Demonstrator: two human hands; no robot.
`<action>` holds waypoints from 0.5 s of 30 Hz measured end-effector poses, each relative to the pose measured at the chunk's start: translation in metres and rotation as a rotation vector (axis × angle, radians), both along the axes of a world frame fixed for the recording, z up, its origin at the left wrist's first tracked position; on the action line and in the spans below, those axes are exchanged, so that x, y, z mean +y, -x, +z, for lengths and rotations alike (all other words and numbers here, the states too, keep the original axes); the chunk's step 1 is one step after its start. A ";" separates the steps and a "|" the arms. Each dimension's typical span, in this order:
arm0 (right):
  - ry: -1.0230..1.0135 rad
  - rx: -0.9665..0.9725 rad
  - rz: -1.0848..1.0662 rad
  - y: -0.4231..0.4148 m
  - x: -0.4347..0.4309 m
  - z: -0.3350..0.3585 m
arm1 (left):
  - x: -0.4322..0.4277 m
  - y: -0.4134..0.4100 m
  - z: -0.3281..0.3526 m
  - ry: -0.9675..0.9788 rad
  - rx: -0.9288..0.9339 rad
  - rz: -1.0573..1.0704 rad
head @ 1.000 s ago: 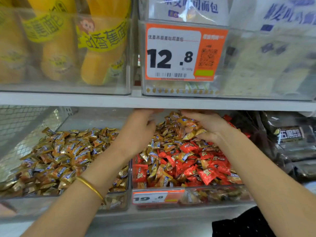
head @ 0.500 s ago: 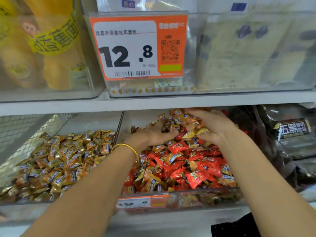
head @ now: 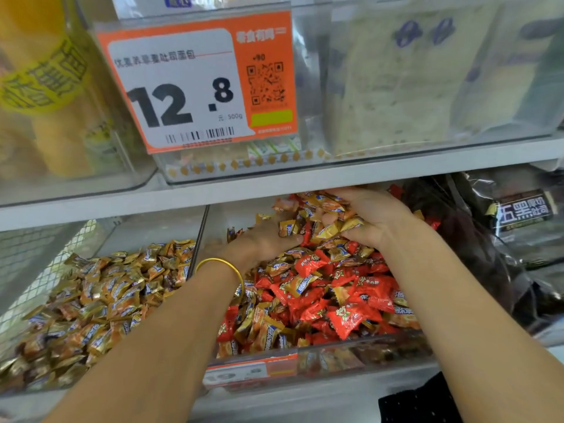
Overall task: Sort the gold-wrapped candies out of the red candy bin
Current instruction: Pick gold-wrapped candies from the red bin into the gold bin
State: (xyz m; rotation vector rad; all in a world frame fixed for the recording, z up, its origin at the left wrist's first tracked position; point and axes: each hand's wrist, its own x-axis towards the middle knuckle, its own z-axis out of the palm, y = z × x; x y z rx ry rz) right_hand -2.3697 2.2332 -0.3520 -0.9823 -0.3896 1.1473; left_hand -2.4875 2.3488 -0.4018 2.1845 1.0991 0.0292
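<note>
Gold-wrapped candies [head: 328,227] are bunched in a heap at the rear of the red candy bin [head: 366,352], just under the shelf [head: 305,178] above.

The right hand [head: 369,215] is arched over this heap. Its fingers [head: 354,195] curl down round the wrappers and its thumb closes in from below, so it grips a clutch of them. The left hand [head: 265,239] meets the heap from the opposite side. Its fingers are buried under the candies, and whether they are curled or flat cannot be told. A bangle [head: 219,265] sits on that wrist.

Assessment: the gathering step is in hand, with a load collected but not lifted out. Many gold pieces lie mixed among the red candies [head: 345,319] nearer the front, so the sort is far from complete.

The next move calls for raising the load clear of the low shelf without spilling it. It should go leftward over the divider to the neighbouring bin [head: 61,383], which holds only gold pieces. Several red wrappers touch the heap and could be carried across with it.
</note>
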 end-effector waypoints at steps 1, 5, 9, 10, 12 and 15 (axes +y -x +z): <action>0.003 0.006 -0.003 0.001 0.001 0.000 | 0.000 -0.001 -0.001 0.017 -0.014 0.000; 0.007 0.016 -0.005 0.001 0.002 0.001 | -0.002 0.001 -0.001 0.066 -0.084 0.045; 0.012 0.023 -0.006 0.002 0.003 0.000 | -0.003 0.002 0.005 0.143 -0.236 0.144; 0.012 0.030 -0.005 0.003 0.003 0.000 | -0.004 0.002 0.007 0.161 -0.280 0.165; 0.010 0.050 -0.008 0.002 0.003 0.000 | -0.005 0.003 0.013 0.176 -0.344 0.206; -0.001 0.108 -0.008 0.003 0.002 0.002 | -0.009 0.008 0.025 0.298 -0.478 0.296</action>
